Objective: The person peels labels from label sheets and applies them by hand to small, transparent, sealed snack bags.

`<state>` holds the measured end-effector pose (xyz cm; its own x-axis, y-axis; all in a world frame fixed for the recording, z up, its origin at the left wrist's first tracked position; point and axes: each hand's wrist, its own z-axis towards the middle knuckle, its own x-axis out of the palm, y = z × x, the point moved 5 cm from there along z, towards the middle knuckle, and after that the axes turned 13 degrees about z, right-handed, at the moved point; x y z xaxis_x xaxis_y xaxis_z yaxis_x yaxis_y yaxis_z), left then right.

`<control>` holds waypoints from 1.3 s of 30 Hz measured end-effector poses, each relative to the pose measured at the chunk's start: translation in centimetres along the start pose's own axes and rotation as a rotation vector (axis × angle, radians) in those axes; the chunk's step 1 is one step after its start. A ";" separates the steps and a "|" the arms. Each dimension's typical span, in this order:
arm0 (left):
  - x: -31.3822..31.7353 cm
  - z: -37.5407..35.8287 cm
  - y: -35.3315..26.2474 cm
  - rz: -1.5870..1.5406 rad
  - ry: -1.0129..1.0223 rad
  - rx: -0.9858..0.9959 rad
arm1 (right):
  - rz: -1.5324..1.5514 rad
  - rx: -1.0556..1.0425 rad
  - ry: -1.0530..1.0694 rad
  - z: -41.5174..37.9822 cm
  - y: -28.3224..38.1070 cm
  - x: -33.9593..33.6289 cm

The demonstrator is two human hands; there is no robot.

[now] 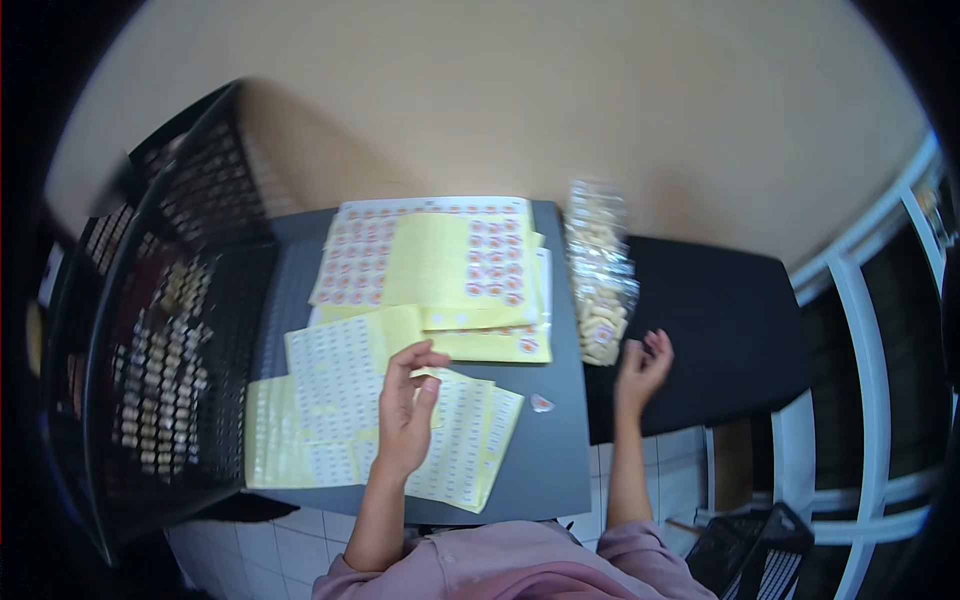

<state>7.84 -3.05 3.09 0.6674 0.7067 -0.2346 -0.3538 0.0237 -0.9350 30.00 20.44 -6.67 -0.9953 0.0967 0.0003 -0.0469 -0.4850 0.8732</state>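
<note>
My left hand (407,412) hovers over the yellow label sheets (465,435) printed with rows of small marks, its fingers loosely bent, apart, with nothing visible in them. Just right of a clear plastic pack (603,320) of pale, rounded pieces, my right hand (643,378) is held with its fingers loosely curled and apart. It seems empty, and whether it touches the pack cannot be made out. The pack carries a round sticker (602,334) near its lower end. Between my hands, a small loose sticker (542,403) lies on the grey table (560,460).
Sheets of round orange-and-white stickers (495,262) are stacked at the table's back. A tall black crate (225,170) on the left holds many small packed items (165,370). A black surface (720,330) adjoins on the right, with a black basket (750,550) below.
</note>
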 end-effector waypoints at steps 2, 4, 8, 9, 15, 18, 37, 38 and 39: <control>-1.8 -0.9 -0.7 -0.135 -0.043 0.037 | 0.122 0.007 -0.082 1.7 0.0 -0.5; -4.6 -2.6 -0.7 -0.119 -0.072 -0.021 | 0.247 -0.034 -0.065 3.9 2.3 0.4; -10.0 -6.6 0.4 0.039 -0.188 -0.033 | 0.394 -0.207 0.138 5.5 11.5 7.4; -11.5 -7.8 0.4 0.109 -0.215 -0.021 | 0.439 -0.257 0.178 5.5 13.9 9.7; -20.8 -17.3 1.4 0.237 -0.289 -0.202 | 0.674 -0.700 0.477 -1.1 34.5 23.4; -24.9 -21.9 2.8 0.227 -0.339 -0.301 | 0.771 -1.010 0.712 -7.1 45.8 28.9; -38.5 -39.3 6.8 0.435 -1.088 -0.801 | -0.179 -2.367 2.079 -45.3 41.3 44.1; -38.3 -39.4 6.8 0.308 -1.149 -0.852 | -0.168 -2.365 2.048 -45.5 40.5 44.1; -38.5 -39.6 7.4 0.308 -1.147 -0.852 | -0.159 -2.361 2.018 -45.7 40.0 44.1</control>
<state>5.55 -58.07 -5.32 -0.3829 0.7797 -0.4954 0.3762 -0.3582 -0.8545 -19.59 -34.39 5.97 -0.1014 0.5432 -0.8335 0.9785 -0.0970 -0.1822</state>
